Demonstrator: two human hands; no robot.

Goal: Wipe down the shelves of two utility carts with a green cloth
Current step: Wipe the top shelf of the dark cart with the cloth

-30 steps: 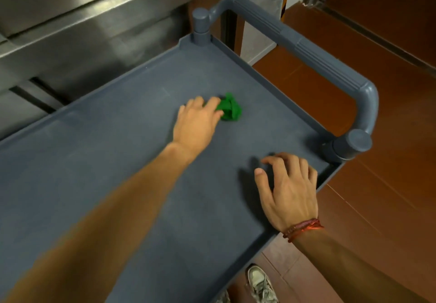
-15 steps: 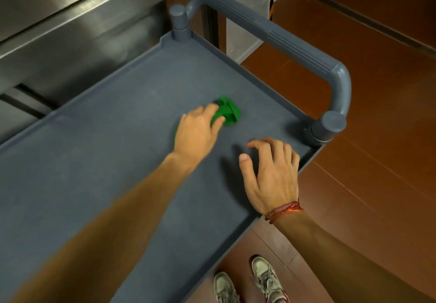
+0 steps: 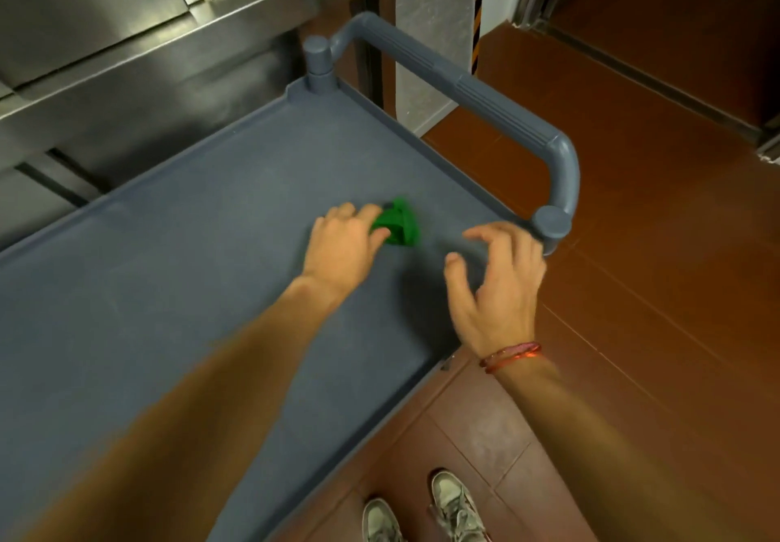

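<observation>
The grey top shelf [image 3: 177, 288] of a utility cart fills the left and middle of the view. A bunched green cloth [image 3: 401, 227] lies on the shelf near the handle end. My left hand [image 3: 344, 244] rests on the cloth's near side, with its fingers curled over it. My right hand [image 3: 496, 284] hovers just above the shelf's right corner, its fingers spread and loosely bent, holding nothing. It is close to the handle post [image 3: 551, 222].
The cart's grey tubular handle [image 3: 464, 87] arches over the far right end. Stainless steel cabinets [image 3: 126, 47] stand right behind the cart. Red-brown floor tiles [image 3: 654, 246] lie to the right, and my shoes [image 3: 453, 503] show below the shelf edge.
My right hand has lifted off the shelf and moved toward the handle post, its fingers spreading. My left hand stays on the green cloth, which has shifted a little toward the handle end.
</observation>
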